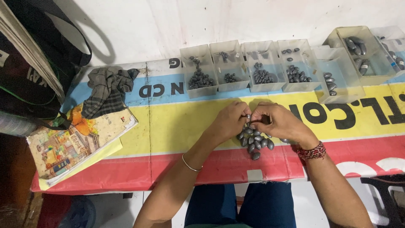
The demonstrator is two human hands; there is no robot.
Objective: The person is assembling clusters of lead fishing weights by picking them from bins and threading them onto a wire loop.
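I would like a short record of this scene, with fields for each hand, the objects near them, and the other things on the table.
left hand: pinches a small grey oval weight together with the other hand
right hand: fingertips meet the left hand's, above the pile
pile of grey oval weights: loose on the table, under both hands
clear plastic trays: a row along the wall, holding sorted weights
checked cloth: crumpled, at left
illustrated book: beside the cloth
table: covered by a printed banner

The left hand (230, 120) and right hand (278, 122) hide whatever sits between their fingertips. The hands cover part of the weights (255, 141). The rightmost tray (394, 36) and the bag (25, 63) run off frame.
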